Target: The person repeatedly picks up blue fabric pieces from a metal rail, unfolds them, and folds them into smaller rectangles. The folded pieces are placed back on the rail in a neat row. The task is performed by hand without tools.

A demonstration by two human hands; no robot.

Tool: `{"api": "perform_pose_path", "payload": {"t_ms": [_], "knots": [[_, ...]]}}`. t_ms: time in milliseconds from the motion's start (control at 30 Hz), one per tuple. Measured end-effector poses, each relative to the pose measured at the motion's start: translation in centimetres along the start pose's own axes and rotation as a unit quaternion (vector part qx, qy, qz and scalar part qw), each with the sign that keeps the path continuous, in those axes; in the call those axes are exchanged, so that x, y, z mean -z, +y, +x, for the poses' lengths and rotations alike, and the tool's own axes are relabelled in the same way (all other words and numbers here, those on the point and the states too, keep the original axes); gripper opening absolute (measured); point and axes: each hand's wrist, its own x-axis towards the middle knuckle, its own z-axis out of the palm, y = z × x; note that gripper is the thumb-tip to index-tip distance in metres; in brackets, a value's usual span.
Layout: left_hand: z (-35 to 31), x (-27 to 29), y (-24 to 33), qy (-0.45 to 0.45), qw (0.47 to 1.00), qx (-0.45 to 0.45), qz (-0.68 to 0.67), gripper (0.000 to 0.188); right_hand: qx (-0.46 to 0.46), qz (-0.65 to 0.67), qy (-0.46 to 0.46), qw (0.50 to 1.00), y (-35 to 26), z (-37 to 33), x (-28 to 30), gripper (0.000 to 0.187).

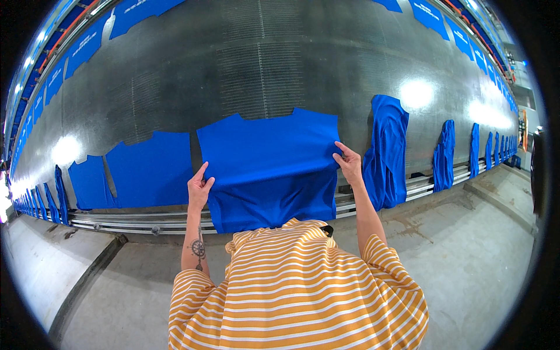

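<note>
A blue cut fabric panel [268, 149], shaped like the body piece of a shirt with a neck notch at its far edge, is spread between my hands. Its far part lies smooth over the dark table, while the near part hangs in folds over the table's front rail. My left hand [200, 185] pinches the panel's left edge between thumb and fingers. At the right edge, my right hand [348, 163] grips the cloth the same way, slightly farther from me.
Flat blue panels [150, 170] lie on the dark table [262, 64] to the left. Bunched blue pieces [386, 151] hang over its edge on the right. More printed panels [84, 49] line the far side. A metal rail [151, 224] runs along the front, above a concrete floor [461, 262].
</note>
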Motion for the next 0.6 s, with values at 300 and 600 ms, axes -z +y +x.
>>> {"api": "perform_pose_path", "payload": {"t_ms": [300, 600], "knots": [[0.08, -0.05, -0.02, -0.002, 1.0, -0.004, -0.016, 0.057, 0.008, 0.004, -0.005, 1.0, -0.09, -0.16, -0.09, 0.046], [0.03, 0.3, -0.43, -0.015, 1.0, 0.008, -0.001, 0.058, 0.014, 0.002, -0.002, 1.0, -0.18, -0.1, -0.14, 0.047]]}}
